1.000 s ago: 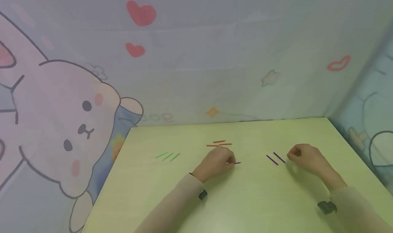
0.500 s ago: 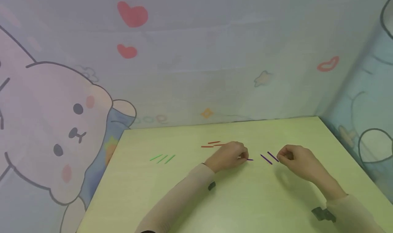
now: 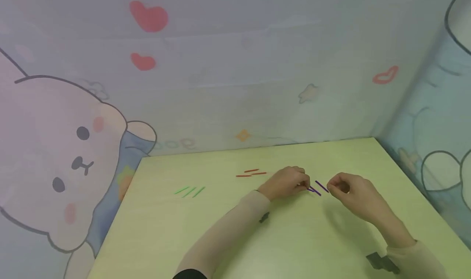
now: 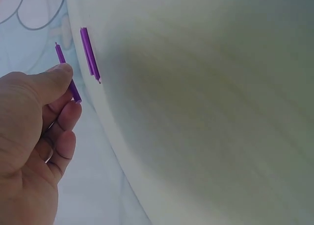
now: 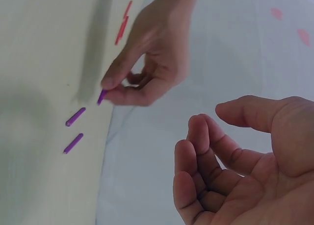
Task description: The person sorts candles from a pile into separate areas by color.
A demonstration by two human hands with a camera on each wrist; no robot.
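My left hand (image 3: 285, 184) pinches a thin purple candle (image 4: 60, 54) between thumb and fingers; a small wick-like tip shows at one end. Two more purple candles (image 4: 90, 54) lie side by side on the table, just beyond the held one. From the head, the held candle's end overlaps the nearer of these. My right hand (image 3: 355, 195) hovers at the right of the pair, near the end of the farther candle (image 3: 321, 186). The right wrist view shows its thumb apart from loosely bent fingers, with nothing between them.
Several red and green candles lie on the pale yellow table (image 3: 147, 230): the red candles (image 3: 243, 176) behind and left of my left hand, the green candles (image 3: 189, 192) farther left. A printed cloth (image 3: 220, 66) hangs behind the table's back edge.
My left hand has carried the purple candle rightward, away from the red candles and up to the purple pair. My right hand stays beside that pair. The head view has turned slightly right.
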